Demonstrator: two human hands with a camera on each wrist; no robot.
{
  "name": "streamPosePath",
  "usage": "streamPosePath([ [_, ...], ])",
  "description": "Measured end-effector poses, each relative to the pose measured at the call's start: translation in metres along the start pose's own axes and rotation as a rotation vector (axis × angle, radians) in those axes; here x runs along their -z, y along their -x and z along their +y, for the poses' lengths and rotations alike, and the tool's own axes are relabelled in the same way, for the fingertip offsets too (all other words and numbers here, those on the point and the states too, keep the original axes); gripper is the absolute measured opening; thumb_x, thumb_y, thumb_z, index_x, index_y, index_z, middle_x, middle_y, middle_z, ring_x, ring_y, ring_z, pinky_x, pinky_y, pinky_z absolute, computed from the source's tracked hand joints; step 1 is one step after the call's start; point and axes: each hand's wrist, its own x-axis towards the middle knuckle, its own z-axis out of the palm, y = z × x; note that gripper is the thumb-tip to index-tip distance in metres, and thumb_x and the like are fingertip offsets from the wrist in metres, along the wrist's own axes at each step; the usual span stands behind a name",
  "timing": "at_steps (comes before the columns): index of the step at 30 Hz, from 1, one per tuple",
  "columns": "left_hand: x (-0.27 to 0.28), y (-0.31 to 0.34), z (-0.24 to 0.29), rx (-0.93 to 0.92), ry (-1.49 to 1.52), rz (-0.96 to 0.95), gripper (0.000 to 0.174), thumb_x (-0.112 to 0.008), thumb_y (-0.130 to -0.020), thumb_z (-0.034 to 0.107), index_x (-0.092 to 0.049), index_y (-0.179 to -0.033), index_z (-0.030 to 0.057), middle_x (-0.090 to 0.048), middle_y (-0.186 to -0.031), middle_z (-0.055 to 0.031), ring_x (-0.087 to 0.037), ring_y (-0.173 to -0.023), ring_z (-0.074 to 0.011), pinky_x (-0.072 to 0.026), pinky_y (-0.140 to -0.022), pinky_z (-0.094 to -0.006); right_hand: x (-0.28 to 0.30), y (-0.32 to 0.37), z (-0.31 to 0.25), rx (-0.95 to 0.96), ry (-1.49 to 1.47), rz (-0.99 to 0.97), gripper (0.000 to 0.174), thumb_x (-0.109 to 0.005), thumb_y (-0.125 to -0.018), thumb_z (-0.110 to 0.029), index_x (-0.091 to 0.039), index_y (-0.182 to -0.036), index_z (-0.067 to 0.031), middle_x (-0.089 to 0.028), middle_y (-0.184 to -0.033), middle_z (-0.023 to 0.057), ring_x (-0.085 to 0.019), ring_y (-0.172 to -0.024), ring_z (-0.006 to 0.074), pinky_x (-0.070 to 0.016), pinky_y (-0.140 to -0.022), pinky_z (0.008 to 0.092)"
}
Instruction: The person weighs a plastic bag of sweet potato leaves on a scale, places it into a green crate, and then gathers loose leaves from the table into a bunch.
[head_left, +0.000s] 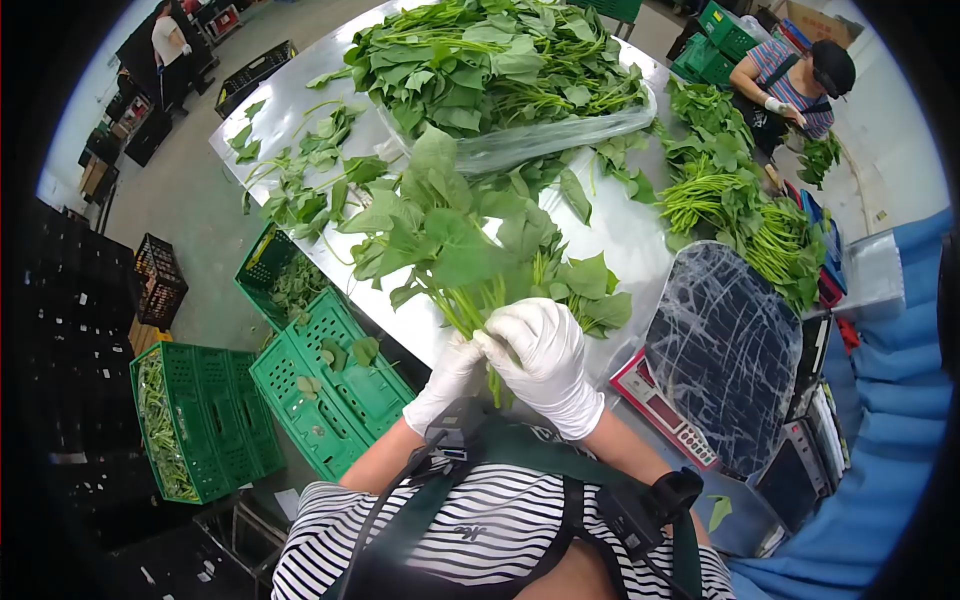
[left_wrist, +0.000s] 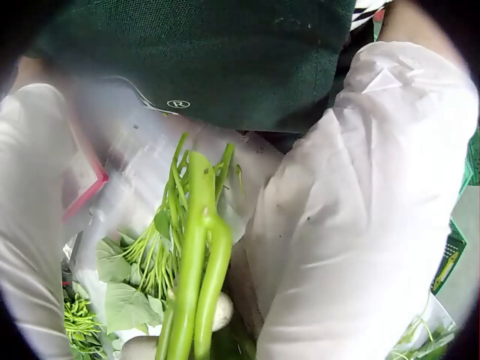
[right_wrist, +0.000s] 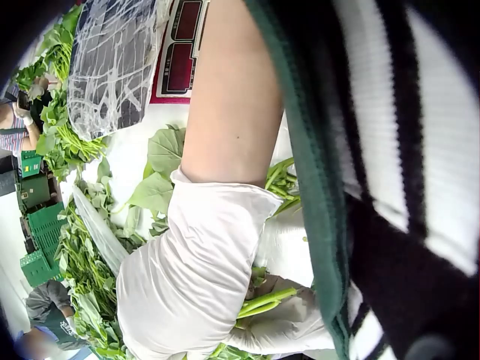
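Note:
In front of my chest, a bunch of leafy greens stands upright, its leaves spreading over the metal table. My white-gloved left hand grips the stems low down on the left. Close beside it, my gloved right hand has its fingers curled at the same stems, thumb toward the left hand. Thick cut stem ends poke out below the hands in the left wrist view. The right glove hides most of its own fingers in the right wrist view. Another leafy bunch lies just behind the right hand.
A large heap of greens on plastic covers the table's far side. At right stands a scale with a red edge, beside more bunches. Green crates stand at lower left. Another person works at far right.

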Motion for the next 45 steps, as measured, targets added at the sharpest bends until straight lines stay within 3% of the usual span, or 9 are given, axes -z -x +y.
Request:
streamPosePath([
  [4, -0.007, 0.002, 0.003, 0.006, 0.038, 0.027, 0.031, -0.058, -0.082, 0.008, -0.051, -0.112, 0.0072, -0.056, -0.095, 0.0004, -0.051, -0.077, -0.0064, -0.0409, -0.067, -0.0217, -0.001, 0.005, 0.002, 0.021, 0.006, -0.011, 0.021, -0.07, -0.068, -0.016, -0.057, -0.084, -0.0108, -0.058, -0.084, 0.0025, -0.055, -0.076, 0.0238, -0.043, -0.065, 0.0361],
  [13, -0.028, 0.005, 0.018, -0.065, -0.022, -0.027, 0.036, -0.059, -0.087, 0.02, -0.05, -0.119, 0.006, -0.056, -0.104, -0.0013, -0.05, -0.099, -0.0118, -0.041, -0.087, -0.0272, 0.005, -0.002, 0.006, -0.003, -0.078, 0.005, 0.021, -0.068, -0.07, -0.013, -0.059, -0.088, -0.0105, -0.058, -0.087, 0.0043, -0.056, -0.079, 0.0251, -0.0448, -0.067, 0.0367],
  [19, -0.033, 0.003, 0.019, 0.029, -0.1, -0.029, 0.024, -0.053, -0.091, 0.024, -0.055, -0.106, 0.0055, -0.06, -0.082, -0.0018, -0.057, -0.075, -0.011, -0.0461, -0.068, -0.0234, 0.011, -0.006, 0.013, -0.17, -0.006, 0.004, 0.02, -0.069, -0.073, -0.017, -0.059, -0.089, -0.01, -0.056, -0.085, 0.0056, -0.054, -0.079, 0.0252, -0.0441, -0.067, 0.0355],
  [22, -0.038, 0.003, 0.026, 0.042, -0.185, -0.077, 0.024, -0.051, -0.093, 0.027, -0.059, -0.095, 0.0046, -0.06, -0.078, -0.0022, -0.056, -0.072, -0.0103, -0.0442, -0.067, -0.0233, 0.013, -0.005, 0.018, -0.281, -0.045, -0.03, 0.022, -0.069, -0.073, -0.019, -0.058, -0.09, -0.0088, -0.056, -0.082, 0.0057, -0.055, -0.077, 0.024, -0.0444, -0.066, 0.0348],
  [29, -0.034, 0.001, 0.028, 0.092, -0.338, -0.095, 0.027, -0.051, -0.092, 0.031, -0.058, -0.097, 0.0046, -0.06, -0.077, -0.0026, -0.055, -0.072, -0.0102, -0.0435, -0.069, -0.0242, 0.019, -0.008, 0.02, -0.468, -0.205, -0.141, 0.025, -0.07, -0.074, -0.016, -0.059, -0.094, -0.0071, -0.053, -0.073, 0.0039, -0.055, -0.064, 0.0164, -0.0447, -0.059, 0.0287],
  [35, -0.038, 0.002, 0.024, 0.064, -0.323, -0.057, 0.029, -0.056, -0.089, 0.035, -0.06, -0.094, 0.0065, -0.06, -0.073, -0.0016, -0.055, -0.067, -0.0102, -0.0423, -0.064, -0.024, 0.018, -0.002, 0.031, -0.878, -0.675, -0.309, 0.022, -0.067, -0.079, -0.01, -0.059, -0.098, -0.0025, -0.054, -0.071, -0.001, -0.05, -0.061, 0.0055, -0.0427, -0.056, 0.0225],
  [38, -0.038, 0.002, 0.024, 0.073, -0.25, -0.029, 0.029, -0.054, -0.09, 0.031, -0.059, -0.1, 0.0043, -0.06, -0.077, -0.0025, -0.055, -0.069, -0.0106, -0.0436, -0.066, -0.0244, 0.021, -0.005, 0.026, -0.899, -1.025, -0.183, 0.024, -0.066, -0.081, -0.01, -0.058, -0.102, -0.0015, -0.058, -0.079, -0.0017, -0.052, -0.068, 0.0044, -0.0431, -0.06, 0.0214],
  [41, -0.03, -0.002, 0.026, 0.058, -0.176, -0.045, 0.03, -0.052, -0.092, 0.028, -0.058, -0.106, 0.0025, -0.061, -0.085, -0.0037, -0.056, -0.074, -0.0108, -0.0453, -0.069, -0.0243, 0.022, -0.002, 0.026, -0.869, -1.157, -0.058, 0.025, -0.065, -0.083, -0.009, -0.057, -0.106, -0.0032, -0.062, -0.088, 0.0004, -0.054, -0.077, 0.0061, -0.0435, -0.065, 0.0199],
  [45, -0.036, -0.001, 0.03, 0.041, -0.146, 0.004, 0.031, -0.051, -0.092, 0.031, -0.059, -0.103, 0.0023, -0.062, -0.085, -0.0042, -0.057, -0.075, -0.01, -0.0444, -0.066, -0.022, 0.023, 0.003, 0.032, -0.942, -1.209, -0.033, 0.017, -0.061, -0.085, -0.015, -0.059, -0.099, -0.0067, -0.062, -0.097, 0.006, -0.058, -0.085, 0.0149, -0.0467, -0.078, 0.0289],
])
